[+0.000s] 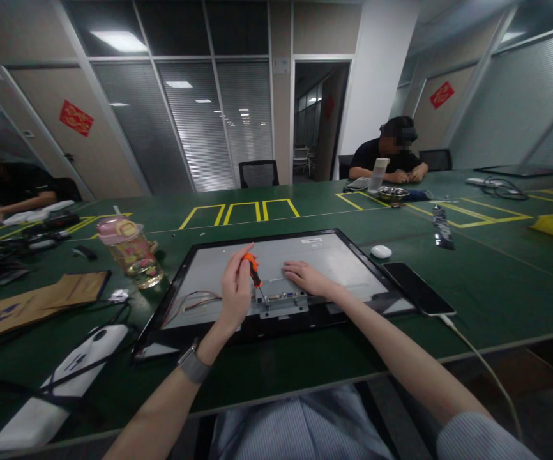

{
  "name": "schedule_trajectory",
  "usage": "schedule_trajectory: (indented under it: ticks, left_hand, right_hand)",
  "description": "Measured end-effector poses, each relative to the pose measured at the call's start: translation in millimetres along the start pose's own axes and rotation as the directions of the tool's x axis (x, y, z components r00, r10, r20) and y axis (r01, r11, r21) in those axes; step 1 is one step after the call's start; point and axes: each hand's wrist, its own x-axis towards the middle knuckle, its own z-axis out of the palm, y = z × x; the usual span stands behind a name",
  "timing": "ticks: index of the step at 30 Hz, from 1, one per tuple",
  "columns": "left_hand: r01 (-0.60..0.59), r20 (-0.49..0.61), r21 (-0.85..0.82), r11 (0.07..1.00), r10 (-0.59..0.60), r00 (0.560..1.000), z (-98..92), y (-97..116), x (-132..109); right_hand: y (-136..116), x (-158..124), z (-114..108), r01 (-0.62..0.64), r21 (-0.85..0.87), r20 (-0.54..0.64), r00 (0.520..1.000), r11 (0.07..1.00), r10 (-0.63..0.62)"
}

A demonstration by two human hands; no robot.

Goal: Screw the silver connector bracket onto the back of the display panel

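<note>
A flat display panel [353, 259] with a black frame lies back side up on the green table in front of me. My left hand [237, 284] is closed around an orange and black screwdriver [253, 268], held tilted with its shaft pointing down. The tip meets the left part of a metal bracket [283, 305] near the panel's close edge; the exact contact spot is too small to make out. My right hand [308, 278] rests flat on the panel's grey back, fingers stretched out, just beyond the bracket. Thin coloured wires [193, 299] run to the left of the bracket.
Right of the panel lie a phone [417, 287] on a cable and a white case [380, 252]. To the left stand a pink-lidded bottle [130, 252], a cardboard piece [37, 303] and a white power bank-like device [66, 383]. Two people sit across the table.
</note>
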Motion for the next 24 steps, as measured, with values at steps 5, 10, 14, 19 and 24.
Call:
schedule_trajectory:
  ticks: [5, 10, 14, 19, 24]
  left_hand:
    - [0.068, 0.063, -0.163, 0.984, -0.058, 0.996, 1.3, -1, 0]
    - [0.163, 0.098, -0.370, 0.914, -0.136, 0.986, 1.3, -13, 7]
    - [0.161, 0.028, -0.281, 0.946, -0.160, 0.987, -2.2, -20, 12]
    - [0.067, 0.012, -0.133, 0.989, -0.066, 0.998, -5.6, -11, 13]
    - [0.047, 0.126, -0.099, 0.994, -0.034, 0.991, -3.8, -3, 7]
  right_hand:
    - [-3, 0, -2, -0.020, 0.008, 0.006, 1.000, 1.000, 0.020]
    - [-2, 0, -1, -0.016, 0.015, -0.005, 1.000, 1.000, 0.016]
    - [0, 0, 0, -0.006, 0.005, -0.006, 1.000, 1.000, 0.006]
    - [2, 1, 1, 0.011, -0.011, -0.003, 1.000, 1.000, -0.011]
    - [4, 0, 3, 0.018, -0.003, -0.018, 1.000, 1.000, -0.018]
